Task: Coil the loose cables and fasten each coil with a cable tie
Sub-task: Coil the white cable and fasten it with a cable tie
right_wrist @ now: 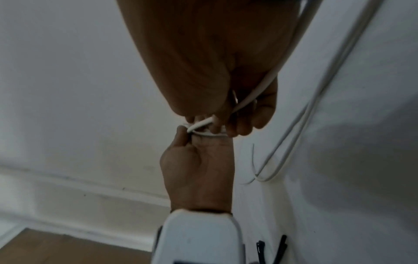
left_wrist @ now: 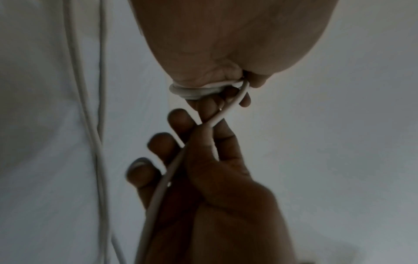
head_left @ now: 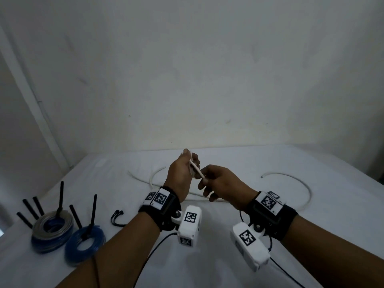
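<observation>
At the centre of the head view, the left hand [head_left: 180,173] is gripping a small coil of white cable [head_left: 196,169] wound round its fingers, while the right hand [head_left: 220,181] is pinching the strand leading off it. The cable's loose length is trailing across the white bench [head_left: 270,204] behind both hands; at lower left, two tied coils [head_left: 68,235] and spare black cable ties [head_left: 117,217] are lying
</observation>
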